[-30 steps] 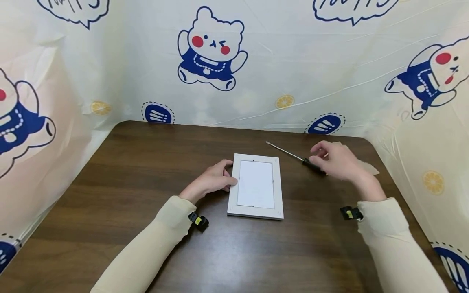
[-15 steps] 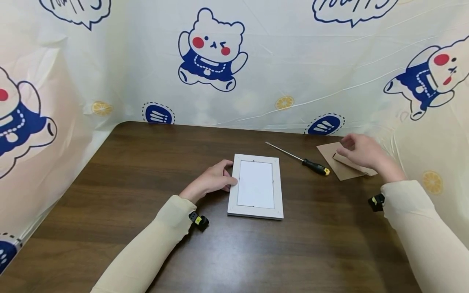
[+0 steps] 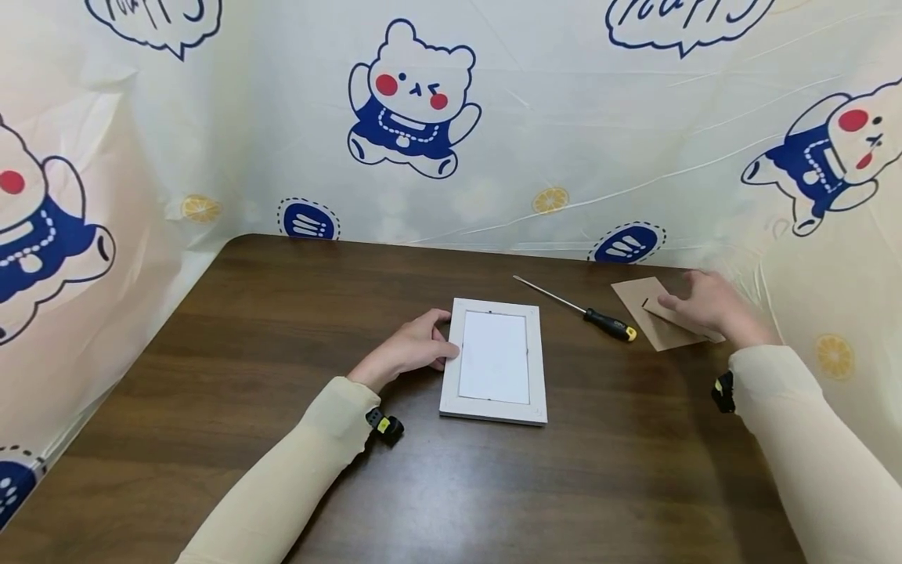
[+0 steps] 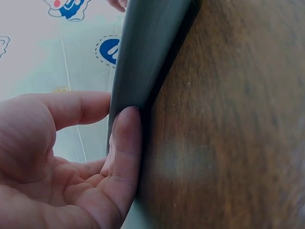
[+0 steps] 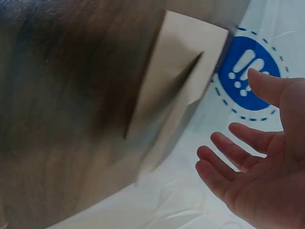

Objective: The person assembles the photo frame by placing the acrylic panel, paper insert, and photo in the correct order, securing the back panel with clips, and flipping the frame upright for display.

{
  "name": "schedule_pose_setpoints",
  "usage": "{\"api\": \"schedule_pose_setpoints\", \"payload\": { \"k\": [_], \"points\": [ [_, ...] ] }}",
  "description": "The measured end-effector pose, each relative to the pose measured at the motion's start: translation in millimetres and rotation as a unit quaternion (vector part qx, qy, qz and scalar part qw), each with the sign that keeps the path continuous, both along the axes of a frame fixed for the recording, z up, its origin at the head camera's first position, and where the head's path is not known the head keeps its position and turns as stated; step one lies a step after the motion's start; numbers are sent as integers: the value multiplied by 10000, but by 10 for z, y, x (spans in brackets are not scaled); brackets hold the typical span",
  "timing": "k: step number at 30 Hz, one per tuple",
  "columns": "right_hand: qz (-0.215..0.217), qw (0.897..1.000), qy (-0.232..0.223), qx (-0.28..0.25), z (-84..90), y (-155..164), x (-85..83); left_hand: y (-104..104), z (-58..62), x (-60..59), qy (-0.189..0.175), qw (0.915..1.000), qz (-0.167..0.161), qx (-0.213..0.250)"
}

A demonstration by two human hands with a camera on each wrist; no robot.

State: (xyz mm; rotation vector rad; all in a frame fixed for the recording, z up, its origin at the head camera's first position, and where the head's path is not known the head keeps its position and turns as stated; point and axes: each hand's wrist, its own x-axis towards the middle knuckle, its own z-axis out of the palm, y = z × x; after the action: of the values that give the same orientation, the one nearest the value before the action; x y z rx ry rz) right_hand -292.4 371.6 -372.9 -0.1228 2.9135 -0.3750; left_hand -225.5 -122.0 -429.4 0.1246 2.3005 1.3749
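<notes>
A white picture frame (image 3: 535, 368) lies flat on the table, a white sheet (image 3: 495, 356) inside its border and small dark tabs along the opening. My left hand (image 3: 405, 352) grips the frame's left side. In the left wrist view, its thumb is at the upper edge and a fingertip (image 4: 127, 124) presses the side wall near the tabletop. At the right, a brown backing board (image 3: 644, 313) with a fold-out stand leg (image 3: 669, 315) lies on the table. My right hand (image 3: 712, 301) is over that leg, and the right wrist view shows its fingers spread with nothing in them.
Between the frame and the backing board lies a screwdriver (image 3: 607, 323) with a black and yellow handle, its shaft pointing to the far left. A printed curtain (image 3: 493, 211) surrounds the wooden table (image 3: 317, 313) at the back and sides.
My right hand has moved right, from over the screwdriver's handle to the backing board, uncovering both. Over the last half second its fingers have spread. My left hand keeps its hold on the frame.
</notes>
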Motion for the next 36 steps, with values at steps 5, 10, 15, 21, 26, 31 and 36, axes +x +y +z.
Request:
{"api": "schedule_pose_setpoints", "payload": {
  "k": [5, 10, 15, 21, 26, 31, 36],
  "points": [
    [-62, 9998, -129, 129, -97, 7, -22, -2, -28, -7, 28, 10000, -20, 3],
    [-69, 9990, -211, 378, -176, 20, -26, 3, -29, -12, 18, 10000, -12, 32],
    [-169, 9978, -350, 531, -265, 51, -26, 16, -16, -13, 11, 10000, -1, 53],
    [-427, 9967, -608, 317, -333, 47, -3, 16, -5, -6, 0, 10000, 4, 28],
    [-514, 9962, -632, 315, -352, 38, 8, 15, -17, -11, 15, 10000, -2, 56],
    [-370, 9972, -490, 434, -350, -6, 1, 11, -24, -12, 13, 10000, -14, 42],
    [-322, 9974, -356, 534, -342, -56, 4, 8, -42, -16, 31, 10000, -18, 29]
  ]
}}
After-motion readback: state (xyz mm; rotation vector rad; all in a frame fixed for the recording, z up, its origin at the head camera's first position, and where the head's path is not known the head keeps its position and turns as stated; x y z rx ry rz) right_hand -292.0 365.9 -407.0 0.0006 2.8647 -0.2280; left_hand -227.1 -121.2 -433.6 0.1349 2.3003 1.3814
